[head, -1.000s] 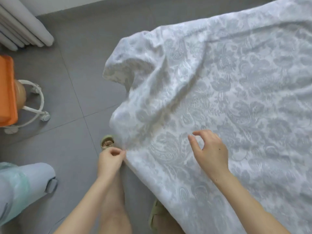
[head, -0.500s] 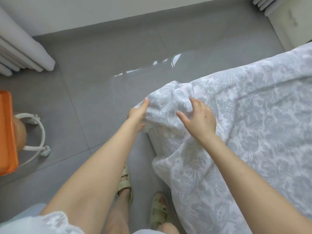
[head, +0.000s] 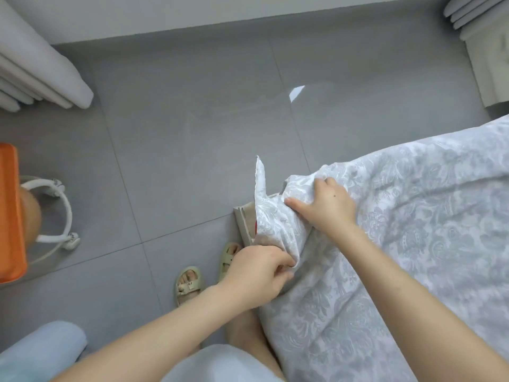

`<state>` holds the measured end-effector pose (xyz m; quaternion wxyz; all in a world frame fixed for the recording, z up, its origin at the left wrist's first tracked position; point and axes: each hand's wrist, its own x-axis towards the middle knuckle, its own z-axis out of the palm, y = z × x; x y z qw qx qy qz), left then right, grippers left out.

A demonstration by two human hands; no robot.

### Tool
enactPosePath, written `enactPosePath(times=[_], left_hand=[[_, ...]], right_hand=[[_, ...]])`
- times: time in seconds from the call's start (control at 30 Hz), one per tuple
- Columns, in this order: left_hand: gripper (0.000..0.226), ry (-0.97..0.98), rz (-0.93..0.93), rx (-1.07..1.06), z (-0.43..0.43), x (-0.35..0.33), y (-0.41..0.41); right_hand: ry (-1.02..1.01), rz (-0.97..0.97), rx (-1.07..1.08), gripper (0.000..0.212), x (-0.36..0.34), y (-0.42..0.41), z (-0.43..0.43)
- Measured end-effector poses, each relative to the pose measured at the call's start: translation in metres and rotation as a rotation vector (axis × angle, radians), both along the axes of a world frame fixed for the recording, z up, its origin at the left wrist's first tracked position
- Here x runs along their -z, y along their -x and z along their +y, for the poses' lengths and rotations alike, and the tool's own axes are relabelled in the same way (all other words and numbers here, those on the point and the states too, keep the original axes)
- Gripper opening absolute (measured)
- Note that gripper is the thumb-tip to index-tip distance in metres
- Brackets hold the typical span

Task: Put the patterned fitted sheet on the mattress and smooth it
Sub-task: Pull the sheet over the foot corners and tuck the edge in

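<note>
The white sheet (head: 413, 216) with a pale grey floral pattern covers the mattress on the right. A beige corner of the mattress (head: 243, 219) shows bare at the sheet's edge. My left hand (head: 256, 274) pinches a fold of the sheet low at that corner. My right hand (head: 325, 208) grips the sheet on top of the corner, thumb out to the left. A loose flap of the sheet (head: 260, 175) stands up beyond the corner.
Grey tiled floor (head: 192, 133) lies left of the bed. An orange stool (head: 11, 216) with a white ringed base stands at the left edge. Pale curtains (head: 35, 70) hang at the top left and top right. My sandalled feet (head: 190, 282) stand beside the mattress corner.
My left hand has dropped from the sheet's top edge to pinch it lower at the corner. The mattress corner has come into sight. My right hand stays on top of the sheet.
</note>
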<state>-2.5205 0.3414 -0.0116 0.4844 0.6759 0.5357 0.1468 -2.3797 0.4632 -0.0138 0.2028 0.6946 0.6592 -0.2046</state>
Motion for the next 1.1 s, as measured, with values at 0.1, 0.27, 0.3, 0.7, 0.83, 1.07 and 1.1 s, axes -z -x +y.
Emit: enactPosePath(times=[0.1,0.27,0.3,0.7,0.83,1.07,1.1], left_hand=[[0.042,0.237,0.164,-0.265,0.027,-0.008,0.014],[0.040,0.254,0.402,-0.691,0.089,0.018,0.043],[0.052,0.352,0.412,-0.637,0.103,0.028,0.043],[0.042,0.541,0.077,-0.481,0.151,0.039,0.019],[0.044,0.417,0.204,-0.621,0.137,0.041,0.060],[0.019,0.405,0.206,-0.681,0.118,0.060,0.124],[0.016,0.404,0.170,-0.697,0.119,0.061,0.128]], right_hand=[[0.020,-0.036,-0.056,0.039,0.021,0.014,0.016],[-0.093,0.070,-0.081,0.047,0.009,0.016,0.024],[-0.121,0.122,-0.093,0.048,-0.001,0.011,0.024],[0.194,0.054,-0.158,0.038,-0.042,-0.024,0.024],[0.011,-0.094,-0.028,0.043,-0.002,0.000,0.085],[0.517,-0.358,-0.456,0.069,0.080,0.033,0.129],[0.571,-0.361,-0.448,0.061,0.085,0.035,0.127]])
